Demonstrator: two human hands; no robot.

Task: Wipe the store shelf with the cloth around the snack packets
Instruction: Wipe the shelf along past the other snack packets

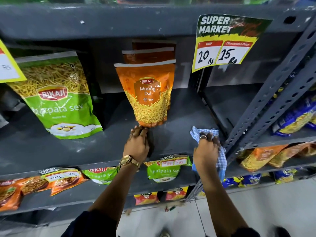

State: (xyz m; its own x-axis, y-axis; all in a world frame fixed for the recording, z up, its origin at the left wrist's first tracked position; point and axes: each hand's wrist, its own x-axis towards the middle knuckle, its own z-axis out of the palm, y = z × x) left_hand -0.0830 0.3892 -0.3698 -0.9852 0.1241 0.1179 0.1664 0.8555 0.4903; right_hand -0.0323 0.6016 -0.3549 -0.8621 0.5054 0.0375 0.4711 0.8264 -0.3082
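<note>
Lower centre-right: your right hand (206, 149) grips the blue checked cloth (209, 142) on the grey metal shelf (68, 151); up-left, your flat, empty left hand (137, 144) touches the upright orange moong dal packet (147, 98).

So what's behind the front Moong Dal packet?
Behind the Moong Dal packet stand at least two more orange packets, only their tops showing. Whether more follow, and the shelf behind them, is hidden.
</note>
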